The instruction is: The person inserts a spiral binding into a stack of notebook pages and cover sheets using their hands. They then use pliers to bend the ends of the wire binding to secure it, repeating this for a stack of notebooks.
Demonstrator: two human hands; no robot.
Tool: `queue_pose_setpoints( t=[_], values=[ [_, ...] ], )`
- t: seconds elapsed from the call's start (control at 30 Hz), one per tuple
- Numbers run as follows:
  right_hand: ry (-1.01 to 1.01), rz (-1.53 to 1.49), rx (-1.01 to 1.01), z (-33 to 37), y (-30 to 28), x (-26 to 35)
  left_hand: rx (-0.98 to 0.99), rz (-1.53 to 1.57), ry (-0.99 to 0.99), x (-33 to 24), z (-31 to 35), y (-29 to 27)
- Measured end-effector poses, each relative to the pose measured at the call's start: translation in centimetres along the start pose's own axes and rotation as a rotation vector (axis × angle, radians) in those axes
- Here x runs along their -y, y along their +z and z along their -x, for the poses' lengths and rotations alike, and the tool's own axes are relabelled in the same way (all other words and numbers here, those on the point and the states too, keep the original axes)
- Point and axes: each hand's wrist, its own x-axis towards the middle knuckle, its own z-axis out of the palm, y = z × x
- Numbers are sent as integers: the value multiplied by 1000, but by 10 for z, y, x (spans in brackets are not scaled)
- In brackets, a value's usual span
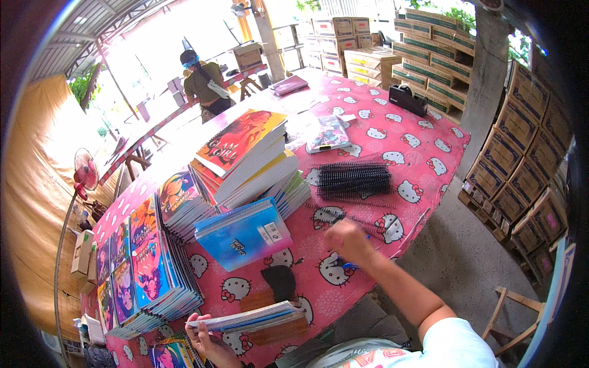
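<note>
My left hand [210,343] is closed on the end of a thin, unbound-looking notebook [254,320], held edge-on above the near side of the table. Over the table's right part, my right hand [351,241] has its fingers curled, slightly blurred; what they hold cannot be made out. Loose black spiral binding coils [386,228] lie beside that hand, and a thick bundle of black coils [354,181] is just beyond. A blue-handled tool [350,265] shows beneath my right wrist, mostly hidden. Between my hands sits a dark pouch-like object [280,282].
Tall stacks of notebooks [242,144] and spiral-bound notebooks [144,257] fill the left and middle of the pink patterned table [423,211]. A blue notebook stack [242,233] stands nearer. Cartons [521,147] line the right; another person [205,83] stands beyond the table.
</note>
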Motion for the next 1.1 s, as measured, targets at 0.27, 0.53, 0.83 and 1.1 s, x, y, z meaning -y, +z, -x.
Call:
queue_pose_setpoints(
  t=[0.27,0.53,0.83,1.1],
  values=[
    [168,465,113,-7,-7,-38,-59,21,-85,10,-2,0],
    [269,-331,-196,-45,-93,31,-52,192,-154,-5,1,1],
    [320,-896,300,-4,-89,119,319,-984,674,-25,63,69],
    [94,-685,405,8,-64,133,365,-1047,612,-21,63,106]
  ],
)
